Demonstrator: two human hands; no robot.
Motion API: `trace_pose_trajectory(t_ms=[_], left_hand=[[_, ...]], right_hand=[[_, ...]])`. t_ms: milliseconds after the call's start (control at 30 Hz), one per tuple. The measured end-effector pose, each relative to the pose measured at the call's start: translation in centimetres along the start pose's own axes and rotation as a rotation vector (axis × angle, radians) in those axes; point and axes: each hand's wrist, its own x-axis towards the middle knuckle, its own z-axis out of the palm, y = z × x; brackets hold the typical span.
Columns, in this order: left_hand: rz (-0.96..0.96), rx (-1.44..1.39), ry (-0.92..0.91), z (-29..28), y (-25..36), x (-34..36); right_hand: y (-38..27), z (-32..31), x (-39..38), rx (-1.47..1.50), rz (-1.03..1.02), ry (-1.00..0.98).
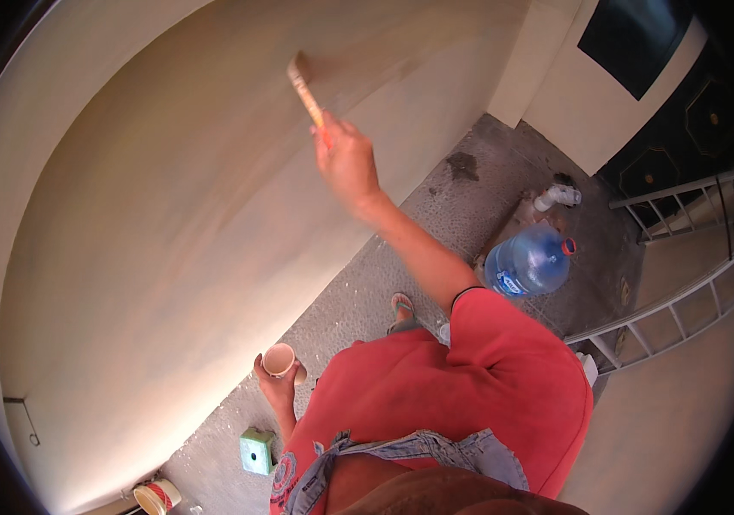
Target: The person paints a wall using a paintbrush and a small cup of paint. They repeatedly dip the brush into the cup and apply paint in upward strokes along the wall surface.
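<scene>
A paintbrush [305,96] with a light handle is gripped in my right hand [348,163], arm stretched out toward the wall. Its bristles are against or very close to the beige wall [169,223], where a darker brownish streak runs to the right of the brush tip. Lower down, near my body, my left hand [276,388] is wrapped round a small cup [279,360]. Pinkish-beige colour shows inside the cup; how full it is I cannot tell.
A large blue water bottle [528,262] stands on the grey floor at the right, beside a white pipe piece [558,197]. Further right is a metal ladder [667,330]. A green block-like stool [256,451] and a bucket [157,496] sit at lower left. A dark door [685,129] is at far right.
</scene>
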Motion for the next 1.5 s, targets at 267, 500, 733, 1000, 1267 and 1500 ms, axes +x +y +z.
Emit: trace_pose_trajectory(t_ms=[267,500,733,1000,1267,1500], left_hand=[[-0.051,-0.017,0.084,-1.6,-1.6,-2.8],[-0.060,0.007,0.131,-1.3,-2.1,-4.7],[-0.098,-0.094,0.172,0.5,-3.2,-4.7],[-0.126,-0.067,0.192,5.3,0.6,-2.8],[-0.070,-0.044,0.180,13.0,9.5,1.7],[-0.055,0.016,0.160,18.8,17.3,3.8]], right_hand=[[-10.3,1.6,-8.0,0.245,-0.144,-0.207],[-13.5,5.4,-9.8,0.620,-0.222,-0.506],[-3.9,7.7,-3.4,0.573,-0.204,-0.556],[15.3,-1.8,6.5,0.362,-0.017,-0.490],[34.9,-9.6,14.7,0.256,0.121,-0.390],[48.6,-15.5,21.5,0.230,0.294,-0.339]])
